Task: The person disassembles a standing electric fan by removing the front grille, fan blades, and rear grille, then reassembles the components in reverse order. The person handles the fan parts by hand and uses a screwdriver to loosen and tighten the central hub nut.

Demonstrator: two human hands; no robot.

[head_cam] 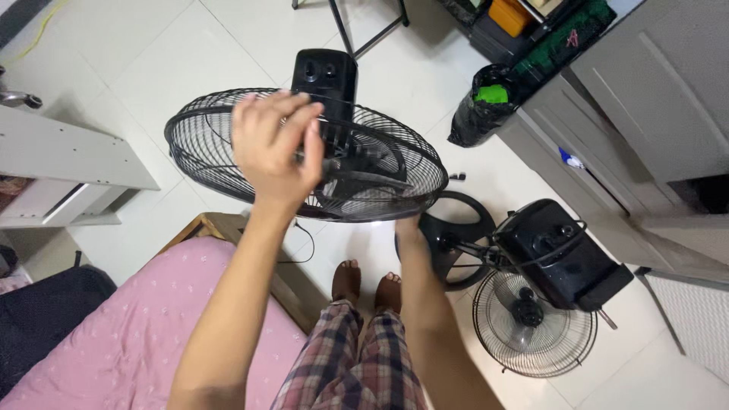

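Observation:
A black fan head with a round wire cage (213,125) and a motor housing (325,76) is held up in front of me, cage face roughly level. My left hand (272,148) rests on top of the cage, its fingers pinched at the wires near the centre. My right hand (408,228) reaches under the cage's near rim and supports it; its fingers are hidden behind the rim. Fan blades show through the cage.
A second black fan (558,254) with a wire cage lies on the white tiled floor at right, next to a round black base (456,220). A pink-covered bed (114,334) is at lower left, white furniture at left, a black bag (486,102) and grey cabinets at right.

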